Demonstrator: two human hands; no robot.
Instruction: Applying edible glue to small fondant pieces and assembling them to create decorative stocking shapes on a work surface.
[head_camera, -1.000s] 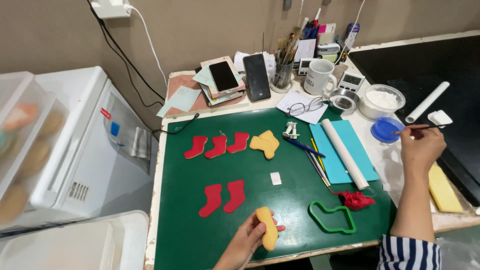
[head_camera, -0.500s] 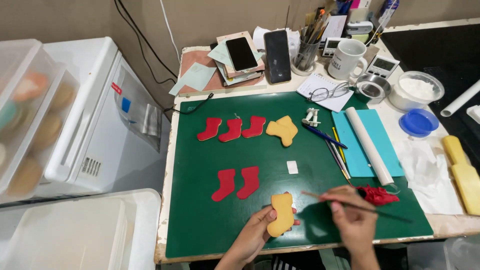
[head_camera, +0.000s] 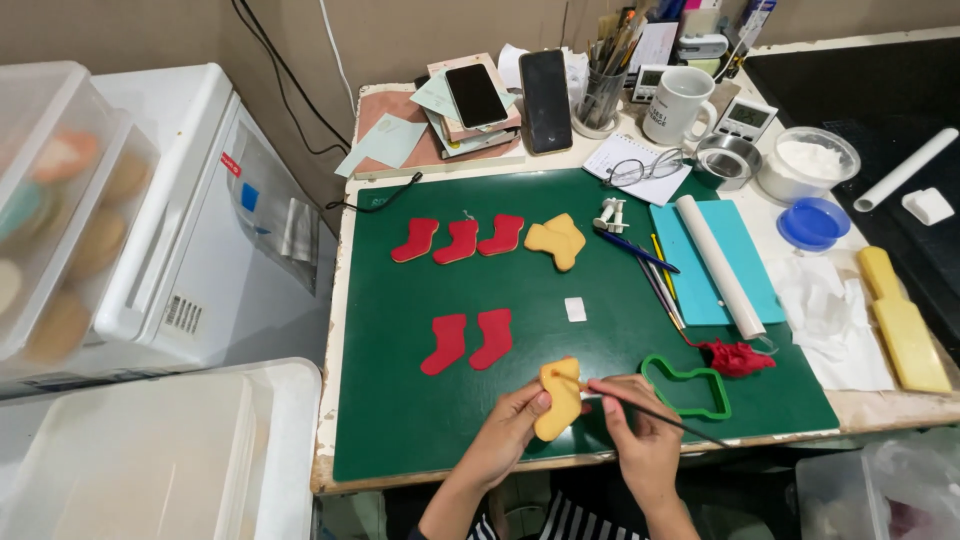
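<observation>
Head view: hands (head_camera: 575, 430) hold stocking cookie (head_camera: 559, 398) and brush (head_camera: 655, 412).

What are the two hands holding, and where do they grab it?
Left hand grips the yellow stocking cookie by its lower end. Right hand pinches a thin brush near its tip end.
</observation>
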